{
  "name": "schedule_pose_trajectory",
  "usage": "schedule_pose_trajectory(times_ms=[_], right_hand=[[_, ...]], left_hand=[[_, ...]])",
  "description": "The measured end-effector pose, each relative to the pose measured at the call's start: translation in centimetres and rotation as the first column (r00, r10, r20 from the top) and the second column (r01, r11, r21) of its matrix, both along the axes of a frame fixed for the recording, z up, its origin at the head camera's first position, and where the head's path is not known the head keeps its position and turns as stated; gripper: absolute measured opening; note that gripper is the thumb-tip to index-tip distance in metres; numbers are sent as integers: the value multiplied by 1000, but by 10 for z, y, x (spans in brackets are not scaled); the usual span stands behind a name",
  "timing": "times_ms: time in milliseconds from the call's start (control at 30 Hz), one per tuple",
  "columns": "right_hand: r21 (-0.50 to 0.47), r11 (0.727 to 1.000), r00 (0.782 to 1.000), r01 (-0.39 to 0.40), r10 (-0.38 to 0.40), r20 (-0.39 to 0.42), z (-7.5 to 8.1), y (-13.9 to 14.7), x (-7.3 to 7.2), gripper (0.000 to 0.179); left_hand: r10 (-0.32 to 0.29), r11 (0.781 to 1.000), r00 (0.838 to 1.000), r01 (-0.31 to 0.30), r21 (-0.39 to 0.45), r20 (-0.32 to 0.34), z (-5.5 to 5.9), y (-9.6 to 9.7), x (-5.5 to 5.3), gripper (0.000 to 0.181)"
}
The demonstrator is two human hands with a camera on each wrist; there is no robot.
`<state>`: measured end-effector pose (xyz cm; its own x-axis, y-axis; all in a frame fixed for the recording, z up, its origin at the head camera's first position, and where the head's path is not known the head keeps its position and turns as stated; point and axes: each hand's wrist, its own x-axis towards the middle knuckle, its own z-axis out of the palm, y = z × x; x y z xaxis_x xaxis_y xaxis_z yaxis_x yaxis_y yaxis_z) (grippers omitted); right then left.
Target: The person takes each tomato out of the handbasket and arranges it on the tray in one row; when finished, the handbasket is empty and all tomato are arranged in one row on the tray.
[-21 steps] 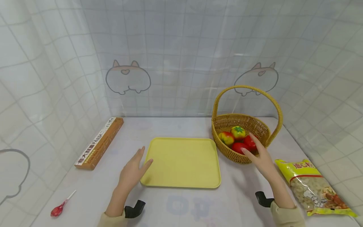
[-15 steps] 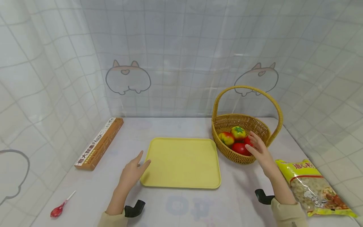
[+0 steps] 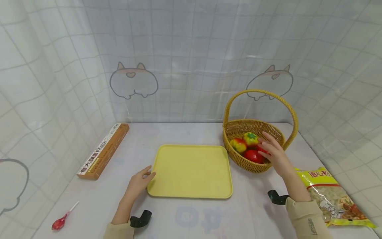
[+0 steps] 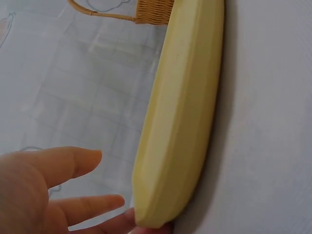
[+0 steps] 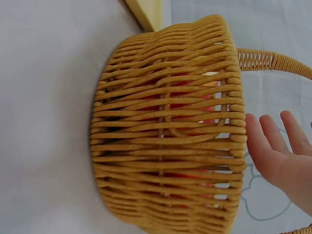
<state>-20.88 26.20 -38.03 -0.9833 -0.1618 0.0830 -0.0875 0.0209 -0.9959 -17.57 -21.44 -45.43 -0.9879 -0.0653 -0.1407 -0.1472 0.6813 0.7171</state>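
A yellow rectangular tray [image 3: 191, 171] lies flat in the middle of the table. At its left edge is my left hand [image 3: 138, 184], thumb and fingers loosely extended; in the left wrist view the lower fingertips meet the end of the tray [image 4: 178, 126]. My right hand [image 3: 280, 161] hovers over the near right rim of a wicker basket [image 3: 243, 164], fingers spread and relaxed, holding nothing. Inside the basket sit red tomato-like fruits [image 3: 253, 156] and red-and-yellow fruits [image 3: 238, 145]. The hand partly covers one red fruit.
The basket's tall arched handle [image 3: 259, 91] rises above the fruit. A long pasta box [image 3: 104, 151] lies at the left, and a red lollipop [image 3: 59, 222] at the front left. A yellow-topped food bag [image 3: 334, 196] lies by the right sleeve.
My left hand has drawn slightly down and its fingers have bent in at the tray's edge. The right hand has shifted a little right, with its fingers turned over the basket rim.
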Motion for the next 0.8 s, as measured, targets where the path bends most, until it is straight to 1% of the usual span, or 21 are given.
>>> schedule_pose_trajectory(times_ms=[67,133,233,433,600,800], right_hand=[[-44,999,1000,-15,16,26,2,1,-4,59],[-84,996,999,-24,28,46,5,2,-8,58],[-115,993,997,-33,40,59,8,2,-14,56],[-137,989,994,-54,66,83,14,2,-21,57],[-158,985,992,-69,84,94,15,5,-26,58],[-162,984,990,-67,87,114,18,6,-37,62]], left_hand=[[11,1000,1000,-11,22,-9,-3,-2,-2,56],[28,998,1000,-27,55,-4,-6,-4,-3,53],[41,995,999,-42,95,8,-9,-7,-5,51],[56,984,998,-59,170,21,-13,-12,-6,51],[52,969,998,-60,238,41,-15,-15,-7,54],[52,962,998,-61,266,42,-18,-17,-6,52]])
